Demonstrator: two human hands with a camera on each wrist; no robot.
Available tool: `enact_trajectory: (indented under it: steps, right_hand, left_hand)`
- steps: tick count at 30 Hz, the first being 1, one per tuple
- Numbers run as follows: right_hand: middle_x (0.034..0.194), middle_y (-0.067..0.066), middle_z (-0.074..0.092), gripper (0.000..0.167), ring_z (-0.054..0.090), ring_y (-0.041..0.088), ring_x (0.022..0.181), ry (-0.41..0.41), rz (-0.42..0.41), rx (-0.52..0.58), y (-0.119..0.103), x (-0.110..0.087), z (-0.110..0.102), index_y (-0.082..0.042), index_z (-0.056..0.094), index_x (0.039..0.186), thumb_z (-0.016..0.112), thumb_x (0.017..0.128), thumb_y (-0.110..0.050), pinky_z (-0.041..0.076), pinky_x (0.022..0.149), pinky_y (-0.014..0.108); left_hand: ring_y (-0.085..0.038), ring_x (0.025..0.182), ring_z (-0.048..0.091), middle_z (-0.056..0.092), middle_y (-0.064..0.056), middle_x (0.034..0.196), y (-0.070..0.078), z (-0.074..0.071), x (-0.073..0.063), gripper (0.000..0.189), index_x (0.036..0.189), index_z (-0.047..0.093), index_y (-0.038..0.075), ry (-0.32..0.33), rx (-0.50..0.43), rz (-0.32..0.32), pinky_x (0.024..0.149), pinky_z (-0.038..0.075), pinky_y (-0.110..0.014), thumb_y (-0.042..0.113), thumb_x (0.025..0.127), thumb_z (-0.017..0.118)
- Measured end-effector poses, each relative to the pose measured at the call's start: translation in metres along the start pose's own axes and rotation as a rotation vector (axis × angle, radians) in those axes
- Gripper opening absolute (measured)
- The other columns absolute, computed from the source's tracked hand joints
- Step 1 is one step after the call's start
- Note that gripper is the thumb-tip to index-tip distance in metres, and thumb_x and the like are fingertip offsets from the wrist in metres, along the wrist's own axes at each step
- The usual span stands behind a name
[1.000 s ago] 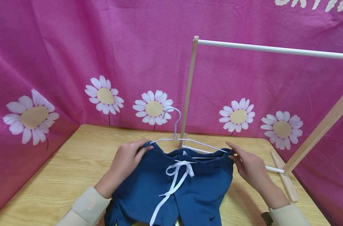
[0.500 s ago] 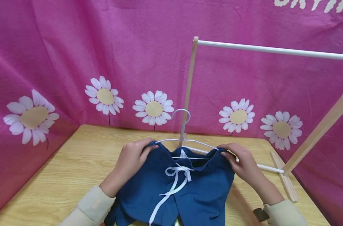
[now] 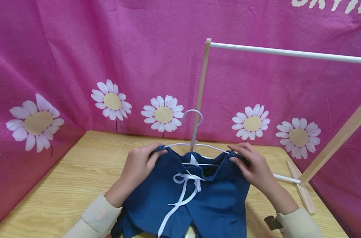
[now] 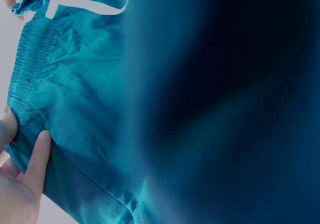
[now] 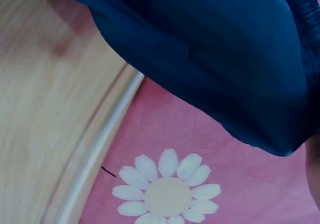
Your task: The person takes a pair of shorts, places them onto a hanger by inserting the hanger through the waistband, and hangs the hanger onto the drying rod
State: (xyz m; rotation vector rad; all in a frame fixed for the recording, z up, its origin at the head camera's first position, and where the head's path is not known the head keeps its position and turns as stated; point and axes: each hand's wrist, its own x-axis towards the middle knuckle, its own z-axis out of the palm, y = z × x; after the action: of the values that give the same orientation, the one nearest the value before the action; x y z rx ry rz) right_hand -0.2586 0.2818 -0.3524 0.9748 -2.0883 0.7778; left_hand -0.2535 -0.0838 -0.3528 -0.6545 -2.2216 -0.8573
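Note:
Navy drawstring shorts (image 3: 156, 195) hang upright between my hands, their gathered waistband at the top. A white drawstring (image 3: 184, 191) is tied in a bow at the front. Inside the waist sits a white hanger (image 3: 210, 145), its hook rising above the cloth and its lower bar crossing the opening. My left hand (image 3: 137, 167) pinches the waistband at the left corner, close to the hanger's end. At the right corner my right hand (image 3: 256, 167) pinches the waistband between thumb and fingers. In the left wrist view the shorts (image 4: 75, 79) fill most of the picture.
A rack with wooden posts (image 3: 202, 82) and a white top rail (image 3: 281, 51) stands behind and to the right. Its wooden foot (image 3: 300, 188) rests on the wood-grain table (image 3: 64, 185). A pink curtain (image 3: 139, 43) with daisies encloses the back and sides.
My right hand has moved left and slightly up, drawing its waistband corner inward over the hanger's end. The hanger's hook has shifted right and up. The left hand has moved slightly right.

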Motion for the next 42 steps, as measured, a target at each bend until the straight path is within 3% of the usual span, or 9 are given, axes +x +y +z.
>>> enact_trajectory:
  steps: [5,7,10,14,17,27,32,37,42]
  right_hand:
    - [0.108,0.011,0.067,0.034,0.062,0.02,0.096,-0.044,0.039,-0.037,-0.003,0.004,-0.003,0.0,0.068,0.107,0.074,0.078,0.017,0.04,0.097,0.007]
    - [0.101,0.008,0.069,0.032,0.062,0.017,0.088,-0.048,0.069,-0.078,-0.004,0.003,-0.005,-0.001,0.067,0.107,0.073,0.08,0.016,0.042,0.093,0.006]
    - [0.088,0.003,0.069,0.032,0.057,0.012,0.072,-0.021,0.103,-0.135,-0.003,-0.001,-0.008,-0.002,0.066,0.106,0.073,0.08,0.015,0.045,0.077,0.007]
    - [0.08,0.0,0.064,0.031,0.048,0.008,0.065,0.007,0.147,-0.14,-0.002,-0.004,-0.014,-0.002,0.065,0.105,0.071,0.081,0.017,0.042,0.062,0.014]
    - [0.079,-0.001,0.062,0.03,0.047,0.007,0.064,0.018,0.165,-0.134,-0.001,-0.005,-0.017,-0.003,0.065,0.104,0.071,0.082,0.017,0.04,0.059,0.016]
    - [0.077,-0.003,0.059,0.029,0.044,0.006,0.064,0.064,0.185,-0.153,0.001,-0.01,-0.022,-0.002,0.066,0.104,0.07,0.082,0.016,0.037,0.059,0.017]
    - [0.074,-0.003,0.055,0.027,0.043,0.006,0.063,0.074,0.216,-0.163,0.001,-0.013,-0.025,-0.001,0.066,0.105,0.069,0.084,0.016,0.036,0.058,0.018]
    - [0.076,0.0,0.058,0.027,0.043,0.007,0.064,0.09,0.222,-0.177,0.0,-0.015,-0.027,-0.001,0.066,0.104,0.07,0.083,0.016,0.037,0.059,0.018]
    - [0.077,0.001,0.06,0.027,0.044,0.006,0.064,0.105,0.202,-0.157,0.0,-0.015,-0.025,0.0,0.066,0.102,0.07,0.082,0.017,0.038,0.059,0.018]
  left_hand:
    - [-0.021,0.079,0.075,0.078,-0.006,0.097,-0.001,-0.004,0.003,0.025,0.112,0.076,0.009,-0.001,-0.022,0.011,0.07,0.06,-0.031,0.014,0.088,0.079]
    - [-0.019,0.077,0.074,0.078,-0.006,0.096,-0.002,-0.005,0.004,0.024,0.112,0.075,0.009,-0.007,-0.029,0.007,0.07,0.06,-0.031,0.014,0.089,0.079]
    - [-0.015,0.068,0.07,0.077,-0.004,0.089,-0.005,-0.008,0.004,0.022,0.111,0.075,0.01,-0.005,-0.029,-0.004,0.066,0.058,-0.028,0.014,0.09,0.078]
    - [-0.009,0.052,0.049,0.066,0.003,0.068,-0.01,-0.012,0.003,0.02,0.111,0.074,0.011,0.0,-0.019,-0.031,0.053,0.046,-0.023,0.013,0.091,0.076]
    - [-0.008,0.049,0.039,0.055,0.007,0.059,-0.013,-0.015,0.002,0.02,0.112,0.073,0.012,-0.002,-0.024,-0.048,0.05,0.038,-0.023,0.013,0.092,0.075]
    - [-0.01,0.049,0.036,0.049,0.007,0.058,-0.022,-0.018,0.001,0.018,0.111,0.072,0.012,-0.008,-0.086,-0.078,0.05,0.035,-0.025,0.014,0.092,0.074]
    - [-0.01,0.052,0.042,0.045,0.007,0.057,-0.024,-0.02,0.0,0.016,0.106,0.071,0.012,-0.05,-0.016,-0.086,0.053,0.038,-0.026,0.021,0.093,0.074]
    - [-0.017,0.071,0.059,0.063,-0.001,0.073,-0.021,-0.021,0.001,0.02,0.103,0.07,0.012,-0.101,0.105,-0.045,0.067,0.052,-0.035,0.029,0.093,0.074]
    - [-0.023,0.088,0.068,0.073,-0.006,0.09,-0.019,-0.018,0.005,0.013,0.105,0.069,0.009,-0.103,0.064,0.011,0.084,0.056,-0.044,0.018,0.095,0.072]
